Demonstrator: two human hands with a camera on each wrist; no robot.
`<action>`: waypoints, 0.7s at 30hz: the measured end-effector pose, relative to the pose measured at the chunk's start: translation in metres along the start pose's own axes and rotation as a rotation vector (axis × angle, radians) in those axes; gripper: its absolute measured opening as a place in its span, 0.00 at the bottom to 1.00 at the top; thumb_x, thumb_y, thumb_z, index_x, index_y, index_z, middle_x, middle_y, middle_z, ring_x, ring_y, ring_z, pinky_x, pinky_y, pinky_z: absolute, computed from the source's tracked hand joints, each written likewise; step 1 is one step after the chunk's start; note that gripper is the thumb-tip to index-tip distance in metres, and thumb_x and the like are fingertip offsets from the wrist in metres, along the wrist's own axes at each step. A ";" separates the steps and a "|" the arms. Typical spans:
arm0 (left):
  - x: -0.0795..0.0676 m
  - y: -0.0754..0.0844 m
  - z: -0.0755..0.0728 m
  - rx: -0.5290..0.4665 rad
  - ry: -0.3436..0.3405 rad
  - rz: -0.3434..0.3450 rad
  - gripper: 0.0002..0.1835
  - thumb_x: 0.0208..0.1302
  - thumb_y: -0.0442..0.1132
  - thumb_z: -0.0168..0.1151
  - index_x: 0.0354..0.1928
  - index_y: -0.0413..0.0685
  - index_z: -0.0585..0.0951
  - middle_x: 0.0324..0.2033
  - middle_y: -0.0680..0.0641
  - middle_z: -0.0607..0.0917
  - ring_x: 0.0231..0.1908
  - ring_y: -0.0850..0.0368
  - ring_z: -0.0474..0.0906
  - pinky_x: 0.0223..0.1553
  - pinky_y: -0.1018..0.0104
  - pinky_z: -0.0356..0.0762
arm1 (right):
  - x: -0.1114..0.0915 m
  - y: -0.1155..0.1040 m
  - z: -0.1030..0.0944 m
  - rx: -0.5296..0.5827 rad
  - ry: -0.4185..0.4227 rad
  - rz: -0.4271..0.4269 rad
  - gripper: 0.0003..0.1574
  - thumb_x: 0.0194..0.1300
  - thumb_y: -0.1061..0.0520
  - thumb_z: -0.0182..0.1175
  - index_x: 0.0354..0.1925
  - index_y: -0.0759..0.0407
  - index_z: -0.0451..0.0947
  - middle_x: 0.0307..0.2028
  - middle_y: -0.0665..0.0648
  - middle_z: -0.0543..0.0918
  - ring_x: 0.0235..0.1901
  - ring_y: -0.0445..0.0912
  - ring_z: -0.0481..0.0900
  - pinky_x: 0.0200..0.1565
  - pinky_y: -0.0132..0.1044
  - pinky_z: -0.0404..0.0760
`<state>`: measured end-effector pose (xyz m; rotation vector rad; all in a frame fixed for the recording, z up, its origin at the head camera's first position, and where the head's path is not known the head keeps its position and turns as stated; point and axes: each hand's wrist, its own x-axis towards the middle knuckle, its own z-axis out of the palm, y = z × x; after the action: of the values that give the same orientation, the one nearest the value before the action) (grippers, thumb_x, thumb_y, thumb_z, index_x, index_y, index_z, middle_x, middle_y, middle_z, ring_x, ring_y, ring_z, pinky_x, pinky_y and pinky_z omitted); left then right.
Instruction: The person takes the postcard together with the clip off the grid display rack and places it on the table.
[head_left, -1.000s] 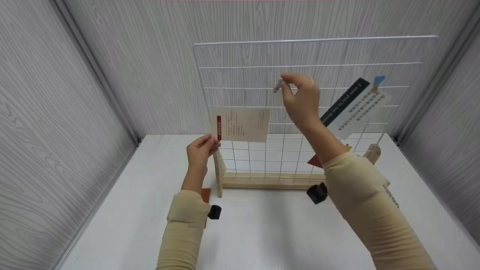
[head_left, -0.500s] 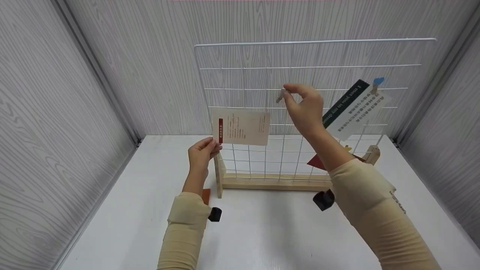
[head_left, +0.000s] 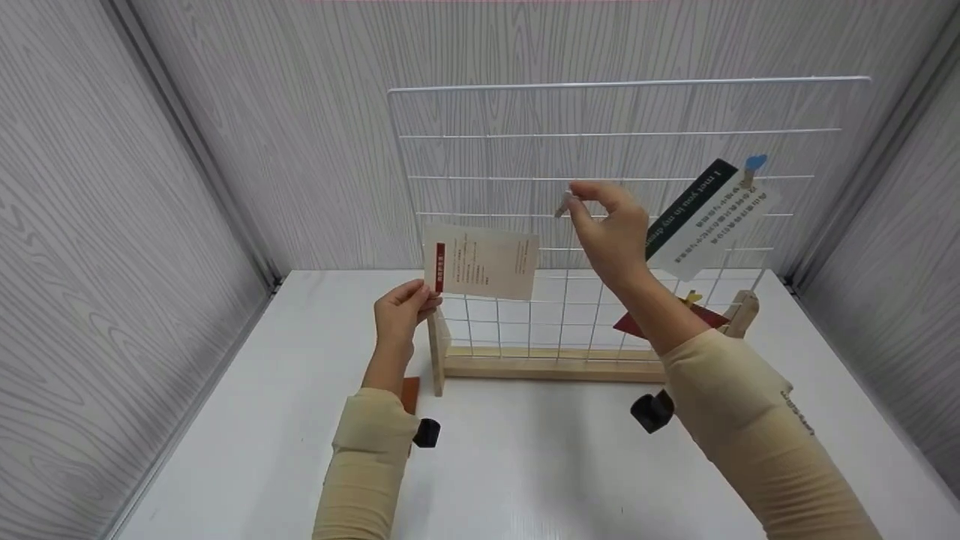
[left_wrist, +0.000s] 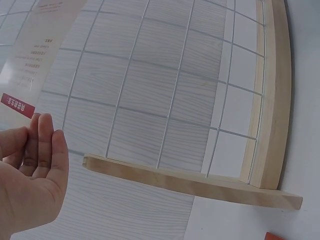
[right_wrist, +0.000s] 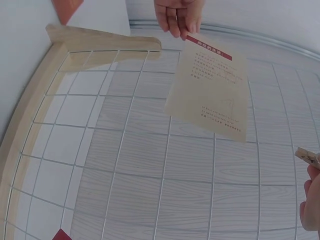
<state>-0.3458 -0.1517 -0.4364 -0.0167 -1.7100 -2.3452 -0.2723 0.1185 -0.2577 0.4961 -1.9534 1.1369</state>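
Note:
My left hand pinches a cream card by its lower left corner, in front of the white wire grid. Printed lines and a red label show on the card's face. To the right and a little higher, my right hand pinches a small wooden clothespin between thumb and forefinger, apart from the card. In the right wrist view the clothespin pokes out at the right edge, and the whole card shows. Most of the card lies outside the left wrist view.
A white card with a dark band hangs tilted on the grid under a blue heart clothespin. Below it a red card has a yellow clip. The grid stands in a wooden base. An orange-red piece lies behind the left sleeve.
My right hand has come down slightly with the clothespin, staying to the right of the card. My left hand and the card have sunk a little, the card's right end tilting down.

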 end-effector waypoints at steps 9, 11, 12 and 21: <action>-0.018 0.018 0.008 0.019 0.070 -0.067 0.12 0.54 0.34 0.58 0.41 0.35 0.77 0.33 0.37 0.80 0.33 0.49 0.78 0.38 0.63 0.74 | -0.010 0.004 0.001 0.009 -0.014 -0.009 0.09 0.57 0.62 0.56 0.37 0.64 0.78 0.35 0.56 0.79 0.40 0.45 0.72 0.46 0.37 0.66; -0.007 0.002 -0.001 0.002 0.056 -0.072 0.14 0.53 0.35 0.59 0.42 0.37 0.77 0.33 0.39 0.80 0.33 0.50 0.78 0.38 0.64 0.74 | -0.012 0.006 0.002 0.000 -0.019 -0.010 0.09 0.57 0.62 0.55 0.37 0.64 0.78 0.35 0.56 0.79 0.40 0.45 0.72 0.46 0.37 0.67; 0.004 -0.013 -0.009 -0.006 0.042 -0.056 0.14 0.53 0.37 0.60 0.42 0.38 0.77 0.33 0.40 0.80 0.33 0.50 0.79 0.37 0.64 0.74 | -0.013 0.006 0.002 -0.004 -0.019 -0.012 0.09 0.57 0.62 0.55 0.37 0.64 0.78 0.35 0.56 0.79 0.40 0.45 0.72 0.46 0.37 0.67; 0.043 -0.074 -0.040 0.042 0.025 -0.050 0.16 0.52 0.42 0.61 0.43 0.43 0.78 0.34 0.42 0.81 0.35 0.50 0.78 0.36 0.61 0.75 | -0.022 0.012 -0.002 0.026 -0.027 -0.011 0.09 0.56 0.63 0.57 0.36 0.64 0.78 0.36 0.57 0.79 0.41 0.45 0.73 0.47 0.38 0.66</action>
<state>-0.3972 -0.1763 -0.5124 0.0630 -1.7671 -2.3336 -0.2662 0.1255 -0.2812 0.5382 -1.9593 1.1552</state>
